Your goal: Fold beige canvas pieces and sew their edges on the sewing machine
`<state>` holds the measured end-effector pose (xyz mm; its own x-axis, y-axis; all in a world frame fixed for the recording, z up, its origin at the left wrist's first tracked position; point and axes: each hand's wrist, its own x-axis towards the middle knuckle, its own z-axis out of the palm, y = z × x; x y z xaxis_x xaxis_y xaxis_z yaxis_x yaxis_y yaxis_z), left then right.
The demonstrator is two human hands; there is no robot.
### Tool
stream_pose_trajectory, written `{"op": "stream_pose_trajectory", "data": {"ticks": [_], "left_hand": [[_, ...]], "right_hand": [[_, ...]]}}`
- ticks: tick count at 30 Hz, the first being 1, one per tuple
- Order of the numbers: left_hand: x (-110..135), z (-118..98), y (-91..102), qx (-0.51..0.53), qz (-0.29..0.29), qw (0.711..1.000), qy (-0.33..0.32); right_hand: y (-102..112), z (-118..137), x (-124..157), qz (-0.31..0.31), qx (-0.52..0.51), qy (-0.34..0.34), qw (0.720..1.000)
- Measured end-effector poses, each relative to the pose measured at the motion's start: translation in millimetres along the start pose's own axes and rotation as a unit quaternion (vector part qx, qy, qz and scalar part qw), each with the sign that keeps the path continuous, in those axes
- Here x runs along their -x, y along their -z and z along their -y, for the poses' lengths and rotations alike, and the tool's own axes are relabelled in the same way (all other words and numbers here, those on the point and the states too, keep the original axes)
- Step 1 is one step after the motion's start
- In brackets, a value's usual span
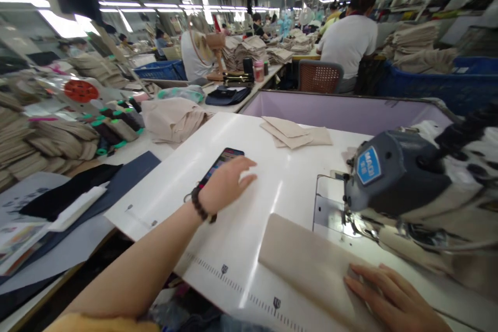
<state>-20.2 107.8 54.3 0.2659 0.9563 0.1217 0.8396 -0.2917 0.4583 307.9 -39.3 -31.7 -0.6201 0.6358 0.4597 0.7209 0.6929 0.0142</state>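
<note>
My left hand [226, 182] reaches out over the white sewing table [249, 207], fingers stretched flat, its palm over the near end of a dark smartphone [224, 160]. A bead bracelet circles that wrist. My right hand [392, 298] lies flat, fingers apart, on a long folded beige fabric piece [307, 264] at the table's front edge. This fabric leads toward the needle area of the grey sewing machine [392, 171], which has a blue label. Small beige cut pieces [293, 132] lie further back on the table.
Stacks of beige fabric [58, 140] and thread spools crowd the bench at left. A lilac bin wall [342, 111] stands behind the table. Two seated workers [350, 41] sit ahead with their backs turned, beside blue crates [447, 88] and more fabric piles.
</note>
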Motion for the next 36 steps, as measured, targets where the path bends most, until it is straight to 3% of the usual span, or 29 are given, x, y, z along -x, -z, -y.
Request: {"op": "stream_pose_trajectory", "data": {"ticks": [2,3,5,9,13,19,22,25,29,36], "left_hand": [[36.6,-39.6,-18.5,-0.023,0.109,0.971,-0.210],[52.2,-55.4,-26.7,-0.037,0.144,0.949,-0.277],[74.0,-76.8,-40.1,-0.063,0.191,0.919,-0.339],[80.0,-89.1,-58.5,-0.124,0.217,0.907,-0.339],[57.2,-86.5,-68.6,-0.172,0.205,0.910,-0.317],[6.9,-88.7,-83.5,-0.219,0.133,0.905,-0.339],[-3.4,-95.9,-90.3,-0.208,0.135,0.899,-0.362],[-2.6,-103.2,-95.8,-0.163,0.171,0.893,-0.382],[-1.9,-107.3,-103.0,-0.136,0.164,0.894,-0.394],[-11.7,-102.6,-110.3,-0.101,0.161,0.895,-0.404]], "right_hand": [[11.6,7.1,-10.3,0.014,-0.013,-0.040,0.999],[15.3,10.3,-14.3,0.029,-0.023,-0.074,0.997],[18.8,15.1,-18.7,0.039,-0.050,-0.104,0.993],[21.8,21.5,-17.7,0.074,-0.060,-0.131,0.987],[25.9,26.7,-22.5,0.112,-0.042,-0.128,0.985],[21.2,15.6,-46.4,0.136,-0.041,-0.001,0.990],[16.2,1.7,-47.6,0.140,-0.053,0.029,0.988],[14.1,-9.9,-40.1,0.111,-0.082,0.013,0.990],[17.9,-18.4,-32.1,0.072,-0.115,-0.001,0.991],[18.5,-21.7,-32.1,0.111,-0.052,-0.074,0.990]]}}
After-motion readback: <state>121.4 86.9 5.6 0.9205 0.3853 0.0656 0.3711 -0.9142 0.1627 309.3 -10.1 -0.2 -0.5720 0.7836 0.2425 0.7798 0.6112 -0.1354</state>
